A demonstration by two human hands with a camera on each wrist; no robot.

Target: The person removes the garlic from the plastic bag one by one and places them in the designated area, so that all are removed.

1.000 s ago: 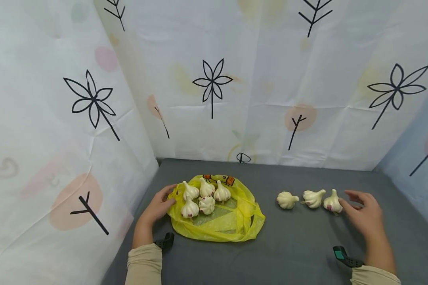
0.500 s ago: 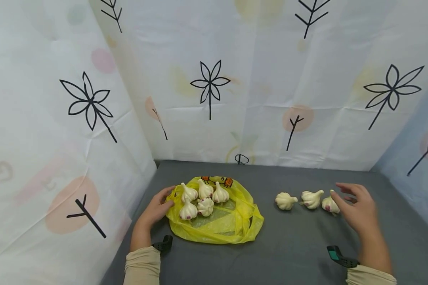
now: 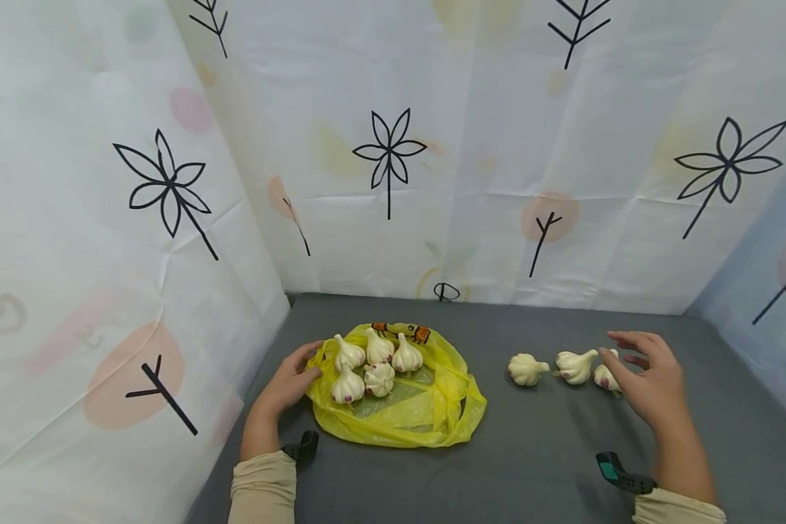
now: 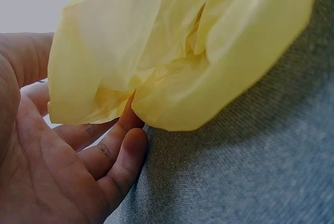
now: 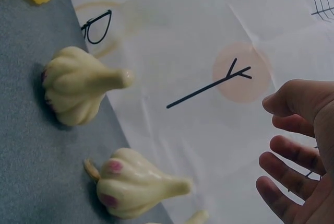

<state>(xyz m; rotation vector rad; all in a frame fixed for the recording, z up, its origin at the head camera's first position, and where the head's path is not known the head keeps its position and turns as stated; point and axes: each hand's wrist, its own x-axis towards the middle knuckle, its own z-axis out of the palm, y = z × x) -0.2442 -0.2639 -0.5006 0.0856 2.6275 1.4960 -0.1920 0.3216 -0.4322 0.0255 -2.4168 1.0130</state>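
Note:
A yellow plastic bag [image 3: 402, 429] lies spread on the table, with several garlic bulbs [image 3: 380, 379] on its left part. My left hand [image 3: 288, 382] holds the bag's left edge; in the left wrist view the yellow film [image 4: 172, 93] hides part of the thumb and fingertips. On the right, three garlic bulbs stand in a row: the left bulb [image 3: 527, 369], the middle bulb [image 3: 575, 367] and the right bulb [image 3: 605, 378]. My right hand [image 3: 655, 386] hovers by the right bulb, partly covering it. Its fingers [image 5: 284, 174] are spread and hold nothing.
The grey table [image 3: 498, 466] ends at a white patterned cloth [image 3: 471, 240] along the back, with more cloth on the left and right sides. A black wrist strap device [image 3: 301, 447] sits on the left forearm, another device [image 3: 622, 473] on the right.
My right hand has shifted left over the rightmost garlic bulb, covering more of it. The left hand and the bag have stayed in place.

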